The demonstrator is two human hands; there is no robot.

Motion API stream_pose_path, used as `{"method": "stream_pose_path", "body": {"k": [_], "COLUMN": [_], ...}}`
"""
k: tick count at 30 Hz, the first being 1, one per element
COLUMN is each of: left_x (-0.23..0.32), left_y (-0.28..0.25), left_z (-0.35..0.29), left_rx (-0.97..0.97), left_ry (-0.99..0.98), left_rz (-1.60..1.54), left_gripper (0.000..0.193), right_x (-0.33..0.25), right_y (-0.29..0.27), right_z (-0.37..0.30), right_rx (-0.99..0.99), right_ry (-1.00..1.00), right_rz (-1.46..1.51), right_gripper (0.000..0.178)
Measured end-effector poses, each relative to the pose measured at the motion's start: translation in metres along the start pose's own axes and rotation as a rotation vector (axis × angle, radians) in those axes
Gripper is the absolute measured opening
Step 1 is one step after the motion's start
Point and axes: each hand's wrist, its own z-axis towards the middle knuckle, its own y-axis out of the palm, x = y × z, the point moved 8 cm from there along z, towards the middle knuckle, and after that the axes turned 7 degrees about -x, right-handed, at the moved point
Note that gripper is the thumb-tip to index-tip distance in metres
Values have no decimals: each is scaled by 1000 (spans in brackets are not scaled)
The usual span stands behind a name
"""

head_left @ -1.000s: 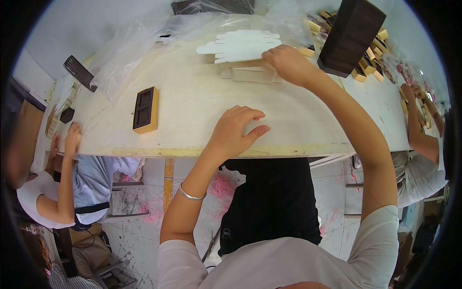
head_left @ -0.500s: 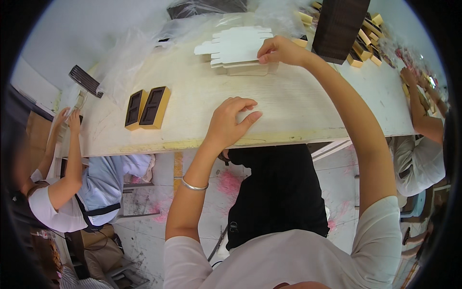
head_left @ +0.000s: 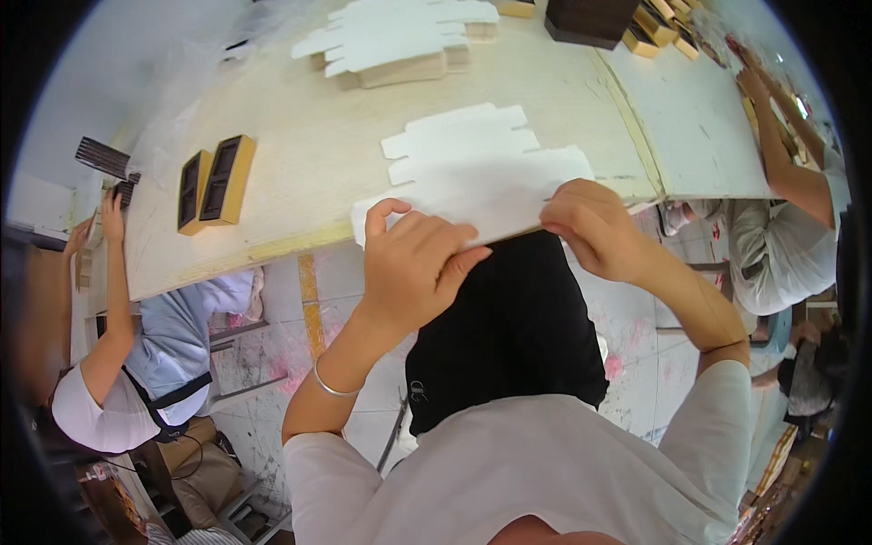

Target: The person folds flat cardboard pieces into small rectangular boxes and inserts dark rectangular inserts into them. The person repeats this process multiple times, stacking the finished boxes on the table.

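Observation:
A flat white cardboard box blank (head_left: 481,168) with notched flaps lies at the table's front edge, its near side reaching the rim. My left hand (head_left: 418,259) pinches that near edge, thumb below and fingers bent over the top. On the blank's right near corner, my right hand (head_left: 595,227) grips with curled fingers. Farther back stands a stack of similar white box blanks (head_left: 391,41). Two gold boxes with dark divided inserts (head_left: 225,180) sit side by side to the left of my hands.
A tall dark brown stack (head_left: 590,20) stands at the back right beside loose gold boxes (head_left: 658,27). Clear plastic film (head_left: 173,118) covers the back left. A co-worker's hands (head_left: 113,218) handle things at the left; another person's arm (head_left: 781,150) reaches in at the right.
My right hand has brought one white box blank from the stack to the table's front edge. My left hand has closed on it too. The view has shifted, so the stack appears higher.

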Motion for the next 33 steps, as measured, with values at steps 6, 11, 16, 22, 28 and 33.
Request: {"method": "stream_pose_path", "body": {"k": [6,11,16,22,28,33], "left_x": [-29,7,-19,-44,-22,-50], "left_y": [15,8,14,14,-2,7], "left_z": [19,10,20,58,15,25], "left_rx": [-23,22,-187,-313,-234,-197], "left_ry": [-244,15,-32,-174,-464,-578], "left_rz": [-136,330,118,139,-87,-155], "left_gripper": [25,19,15,22,35,36], "right_x": [19,7,16,71,53,10], "right_y": [19,33,34,38,35,49], "right_z": [12,7,17,46,34,34], "right_rx": [71,-73,-145,-365,-141,-247], "right_ry": [136,-50,93,561,674,385], "right_rz": [-189,-380,-193,266,480,837], "right_gripper": [18,25,19,20,18,39]}}
